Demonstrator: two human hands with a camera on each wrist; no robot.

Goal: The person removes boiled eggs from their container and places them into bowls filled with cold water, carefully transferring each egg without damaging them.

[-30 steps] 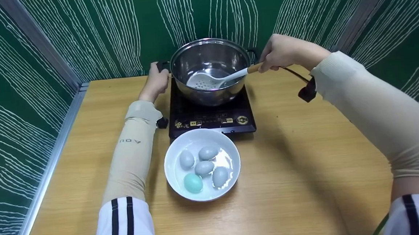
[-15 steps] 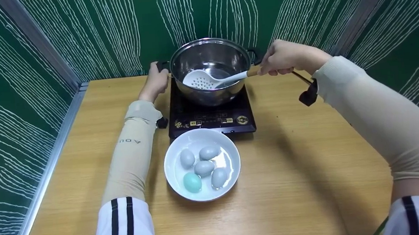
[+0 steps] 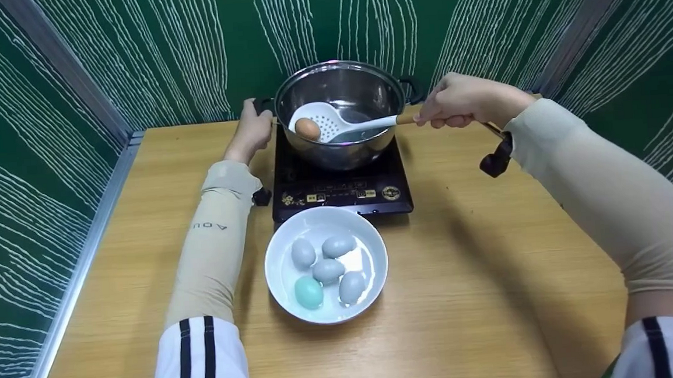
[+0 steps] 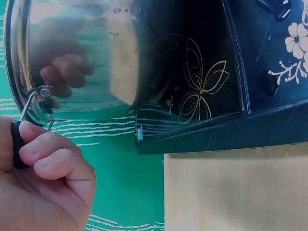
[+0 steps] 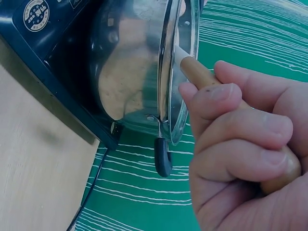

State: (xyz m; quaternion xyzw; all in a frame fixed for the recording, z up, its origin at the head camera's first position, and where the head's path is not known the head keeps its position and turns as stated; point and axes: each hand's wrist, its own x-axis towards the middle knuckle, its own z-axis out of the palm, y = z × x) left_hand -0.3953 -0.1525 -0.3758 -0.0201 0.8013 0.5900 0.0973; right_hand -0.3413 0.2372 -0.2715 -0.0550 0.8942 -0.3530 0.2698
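My right hand (image 3: 454, 101) grips the wooden handle (image 5: 199, 72) of a white slotted skimmer (image 3: 332, 121). In the skimmer's bowl, near the pot's left rim, rests a brown egg (image 3: 308, 129). The steel pot (image 3: 340, 153) stands on a black induction cooker (image 3: 343, 195). With curled fingers my left hand (image 3: 249, 130) holds the pot's black left handle (image 4: 18, 144); the left wrist view shows the fingers wrapped round it. In front of the cooker, a white bowl (image 3: 277, 263) holds water, several pale eggs (image 3: 328, 270) and one turquoise egg (image 3: 308, 292).
The pot's other black handle (image 5: 162, 156) sticks out on the right, below my right hand in the right wrist view. A black cord (image 5: 89, 192) runs from the cooker. Green walls (image 3: 147, 54) with white streaks close off the back and sides of the wooden table (image 3: 467, 321).
The skimmer has risen and tilted flatter, and the brown egg now shows in its bowl. My right hand has dropped slightly. The left hand keeps its hold on the pot handle.
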